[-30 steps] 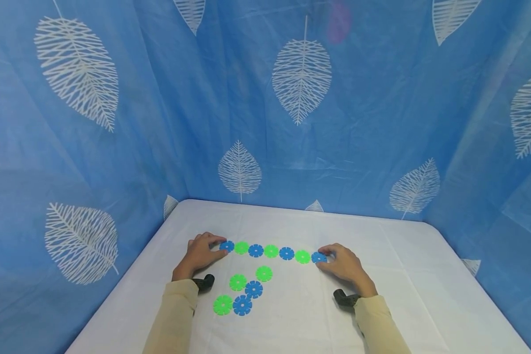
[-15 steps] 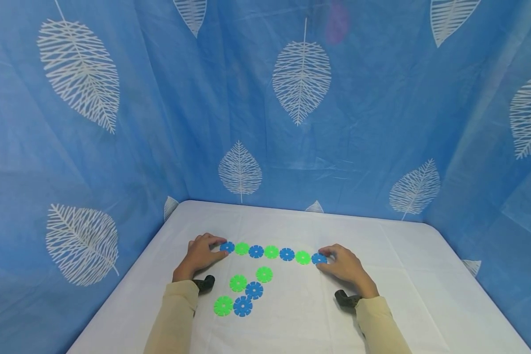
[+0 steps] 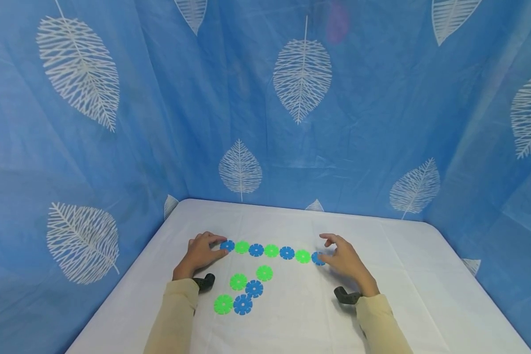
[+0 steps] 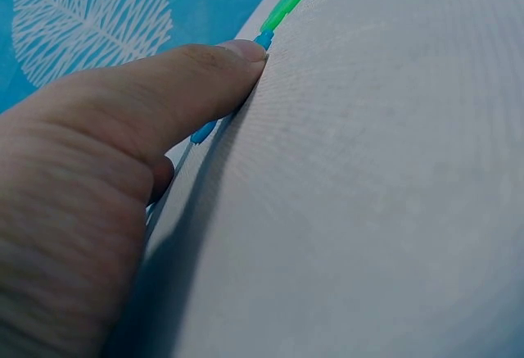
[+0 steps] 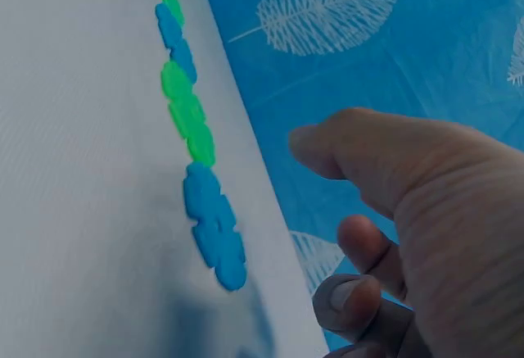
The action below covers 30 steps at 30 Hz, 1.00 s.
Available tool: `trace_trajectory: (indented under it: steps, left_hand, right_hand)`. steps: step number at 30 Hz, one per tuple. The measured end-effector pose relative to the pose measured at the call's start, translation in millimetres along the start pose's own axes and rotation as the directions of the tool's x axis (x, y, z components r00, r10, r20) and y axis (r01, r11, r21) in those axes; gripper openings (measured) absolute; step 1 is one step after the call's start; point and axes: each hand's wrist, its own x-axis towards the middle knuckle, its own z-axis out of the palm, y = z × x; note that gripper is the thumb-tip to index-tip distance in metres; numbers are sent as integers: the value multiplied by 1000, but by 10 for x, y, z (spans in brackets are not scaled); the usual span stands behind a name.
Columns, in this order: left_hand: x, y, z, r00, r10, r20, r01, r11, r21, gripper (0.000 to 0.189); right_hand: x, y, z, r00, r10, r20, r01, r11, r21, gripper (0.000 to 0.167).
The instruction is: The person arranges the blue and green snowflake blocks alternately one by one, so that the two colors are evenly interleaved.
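Seven flat, round, notched discs, apparently plastic, form one row (image 3: 271,248) across the white cloth-covered surface (image 3: 425,285). Colours alternate blue and bright green, with blue at both ends; neighbouring discs lie edge to edge. Whether their notches interlock cannot be told.

Left hand (image 3: 201,253): at the left end of the row. Its fingers grasp the blue left-end disc (image 3: 228,243), thumb on the near edge and index finger on the far edge.

Right hand (image 3: 346,258): over the right end of the row. Its fingers are released, thumb and index finger well parted. The right wrist view shows the blue right-end disc (image 5: 211,219) flat on the surface and apart from the fingers.

Five loose discs lie nearer the person, left of centre. Two are blue discs (image 3: 243,300) in contact with each other; three are green discs (image 3: 223,299), set beside or near the blue pair.

Both wrists carry a black device, the left device (image 3: 207,282) and the right device (image 3: 347,296), at the cuffs of beige sleeves (image 3: 170,314). A blue curtain (image 3: 363,123) printed with white leaves stands behind and at both sides.
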Motion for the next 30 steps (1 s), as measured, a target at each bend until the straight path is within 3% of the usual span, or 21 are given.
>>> trace_trajectory:
  steps: [16,30]
  left_hand:
    - [11,19,-11,1000,2,-2,-2,1000,2,45]
    - [19,20,-24,1000,12,2,-12,1000,14,46]
  right_hand:
    - [74,-514,-53,990,-16,-144,34,992,124,56]
    - [41,-927,143,991,-106,-86,125,959,254,50]
